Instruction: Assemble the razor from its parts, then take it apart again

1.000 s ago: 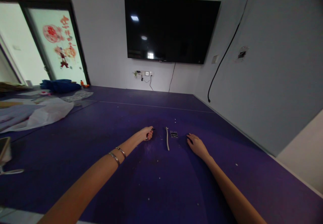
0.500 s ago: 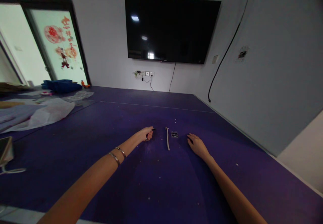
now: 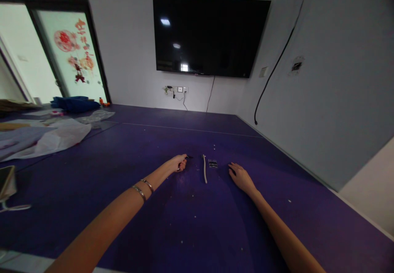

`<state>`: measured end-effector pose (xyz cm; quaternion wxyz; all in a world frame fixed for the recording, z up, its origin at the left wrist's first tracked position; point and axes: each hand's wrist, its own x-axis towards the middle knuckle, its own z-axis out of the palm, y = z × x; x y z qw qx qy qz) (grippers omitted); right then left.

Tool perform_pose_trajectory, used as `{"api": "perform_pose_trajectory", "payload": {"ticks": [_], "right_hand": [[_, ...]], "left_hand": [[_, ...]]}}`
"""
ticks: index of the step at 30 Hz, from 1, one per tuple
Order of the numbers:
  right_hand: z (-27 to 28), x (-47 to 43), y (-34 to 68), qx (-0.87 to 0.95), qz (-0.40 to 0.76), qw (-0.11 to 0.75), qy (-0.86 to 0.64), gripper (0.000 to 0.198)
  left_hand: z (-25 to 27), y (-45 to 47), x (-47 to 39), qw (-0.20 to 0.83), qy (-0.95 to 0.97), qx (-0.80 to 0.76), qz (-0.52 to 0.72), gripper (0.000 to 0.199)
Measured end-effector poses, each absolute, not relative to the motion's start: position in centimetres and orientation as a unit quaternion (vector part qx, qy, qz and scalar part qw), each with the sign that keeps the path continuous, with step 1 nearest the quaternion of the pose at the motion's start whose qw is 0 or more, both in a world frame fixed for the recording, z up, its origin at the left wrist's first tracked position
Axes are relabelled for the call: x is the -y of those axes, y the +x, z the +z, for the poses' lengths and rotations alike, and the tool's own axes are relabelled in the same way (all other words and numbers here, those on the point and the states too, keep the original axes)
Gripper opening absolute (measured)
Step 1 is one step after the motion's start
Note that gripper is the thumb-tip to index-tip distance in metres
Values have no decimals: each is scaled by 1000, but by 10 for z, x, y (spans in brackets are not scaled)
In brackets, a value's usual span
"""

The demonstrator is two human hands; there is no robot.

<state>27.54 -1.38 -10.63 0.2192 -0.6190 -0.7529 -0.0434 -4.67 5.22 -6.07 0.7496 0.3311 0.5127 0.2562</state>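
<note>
My left hand [image 3: 179, 163] is closed around a small black tool [image 3: 190, 157] whose thin dark tip points right, just above the purple tabletop [image 3: 147, 215]. Its kind cannot be made out because the fingers cover most of it. Right of that tip lies a short pale cable [image 3: 205, 170], running roughly away from me, with small bits at its far end. Beside the cable sits a small clear and dark flat piece [image 3: 212, 164], too small to identify. My right hand [image 3: 241, 177] rests palm down on the table to the right, fingers loosely stretched and thumb apart, holding nothing.
Clear plastic sheeting [image 3: 66, 137] and a blue cloth bundle [image 3: 75, 104] lie at the left. A box-like object [image 3: 8, 182] with a white cord stands at the left edge. A black cable [image 3: 273, 65] hangs down the right wall. Small white scraps dot the table.
The black tool's tip now reaches slightly farther right out of my left hand. My right hand, the pale cable and the small flat piece stay where they were.
</note>
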Motion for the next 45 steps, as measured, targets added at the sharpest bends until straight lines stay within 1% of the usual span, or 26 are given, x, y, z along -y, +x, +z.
{"api": "perform_pose_trajectory", "payload": {"ticks": [10, 16, 19, 22, 25, 32, 35, 37, 42, 44, 45], "right_hand": [[-109, 13, 277, 749, -25, 235, -618, 41], [-106, 15, 274, 752, -42, 228, -617, 41], [-103, 18, 272, 751, -47, 219, -621, 42], [-102, 18, 271, 749, -47, 218, -624, 42], [-102, 18, 272, 749, -44, 225, -622, 41], [-103, 18, 272, 744, -27, 231, -626, 40], [-104, 18, 273, 741, -13, 236, -629, 40], [-101, 18, 274, 739, -4, 252, -625, 40], [-76, 27, 255, 721, -21, 336, -605, 34], [-62, 33, 235, 717, -14, 323, -618, 35], [-56, 35, 224, 718, 3, 297, -630, 37]], "left_hand": [[-49, -41, -40, 696, 402, -513, 303, 42], [-37, -24, -32, 613, 515, -499, 332, 41], [-39, -12, -34, 590, 541, -487, 350, 41], [-42, -2, -37, 587, 555, -465, 362, 41], [-43, 3, -38, 600, 562, -452, 347, 40], [-37, 3, -32, 641, 547, -430, 326, 20], [-35, 1, -30, 642, 556, -418, 322, 14], [-33, -1, -30, 633, 577, -403, 323, 14], [-21, -5, -29, 586, 647, -363, 327, 20], [-15, -6, -27, 566, 661, -364, 332, 23], [-12, -6, -26, 556, 665, -368, 337, 24]]}}
